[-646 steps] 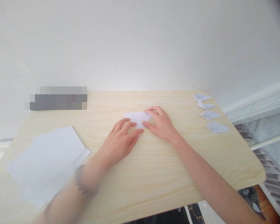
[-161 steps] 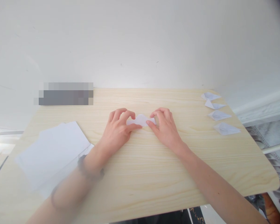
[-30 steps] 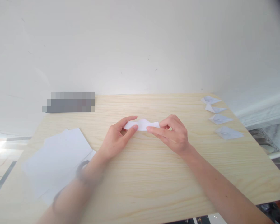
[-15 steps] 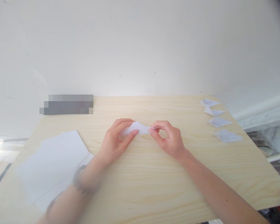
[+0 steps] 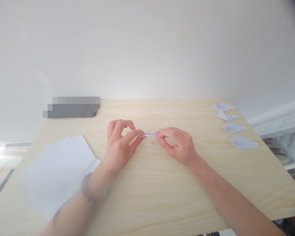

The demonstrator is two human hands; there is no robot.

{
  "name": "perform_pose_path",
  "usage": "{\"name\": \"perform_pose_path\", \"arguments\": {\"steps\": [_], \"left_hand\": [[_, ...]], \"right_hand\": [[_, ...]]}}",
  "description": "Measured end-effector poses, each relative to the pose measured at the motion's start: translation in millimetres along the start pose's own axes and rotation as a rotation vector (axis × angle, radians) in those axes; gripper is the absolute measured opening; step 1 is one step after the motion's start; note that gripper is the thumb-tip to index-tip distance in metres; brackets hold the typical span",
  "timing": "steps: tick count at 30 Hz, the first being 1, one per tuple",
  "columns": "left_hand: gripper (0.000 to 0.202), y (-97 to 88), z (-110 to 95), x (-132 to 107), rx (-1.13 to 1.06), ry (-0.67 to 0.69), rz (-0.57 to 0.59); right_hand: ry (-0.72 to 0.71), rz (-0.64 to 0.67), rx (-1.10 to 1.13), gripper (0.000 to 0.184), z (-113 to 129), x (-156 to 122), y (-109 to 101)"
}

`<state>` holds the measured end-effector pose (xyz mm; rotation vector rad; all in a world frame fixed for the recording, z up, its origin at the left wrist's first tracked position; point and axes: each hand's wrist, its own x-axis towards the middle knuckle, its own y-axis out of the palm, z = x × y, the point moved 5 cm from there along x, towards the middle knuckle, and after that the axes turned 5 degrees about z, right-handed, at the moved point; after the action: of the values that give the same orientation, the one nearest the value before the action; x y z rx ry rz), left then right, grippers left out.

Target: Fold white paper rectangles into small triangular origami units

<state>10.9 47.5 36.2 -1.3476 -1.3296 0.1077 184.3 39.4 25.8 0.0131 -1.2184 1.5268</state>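
A folded piece of white paper (image 5: 151, 134) is held between my two hands above the middle of the table, turned nearly edge-on so that it looks like a thin strip. My left hand (image 5: 121, 141) pinches its left part between thumb and index finger, the other fingers curled and raised. At the right end, the thumb and fingertips of my right hand (image 5: 179, 144) are closed on the same paper. Much of its left part is hidden behind my left fingers.
Loose white sheets (image 5: 61, 167) lie at the left, partly under my left forearm. Several folded paper pieces (image 5: 242, 142) form a column along the right side of the wooden table (image 5: 152, 196). A dark, pixelated object (image 5: 71, 110) sits at the back left, by the white wall (image 5: 147, 49).
The folded paper has turned from showing its broad face to nearly edge-on. My left middle and other fingers have lifted away from it, while my right hand keeps its pinch.
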Motion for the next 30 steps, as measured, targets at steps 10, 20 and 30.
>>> {"name": "perform_pose_path", "arguments": {"steps": [10, 20, 30], "left_hand": [[0.012, -2.8, -1, 0, 0.126, 0.055, -0.017], [0.017, 7.3, -2, -2, -0.121, 0.069, 0.116], [0.014, 13.2, -2, -5, -0.356, -0.086, 0.239]], "right_hand": [[0.074, 0.010, 0.063, 0.013, -2, 1, 1], [0.080, 0.009, 0.096, 0.012, 1, 1, 0], [0.023, -0.109, -0.008, 0.022, 2, 0, -5]]}}
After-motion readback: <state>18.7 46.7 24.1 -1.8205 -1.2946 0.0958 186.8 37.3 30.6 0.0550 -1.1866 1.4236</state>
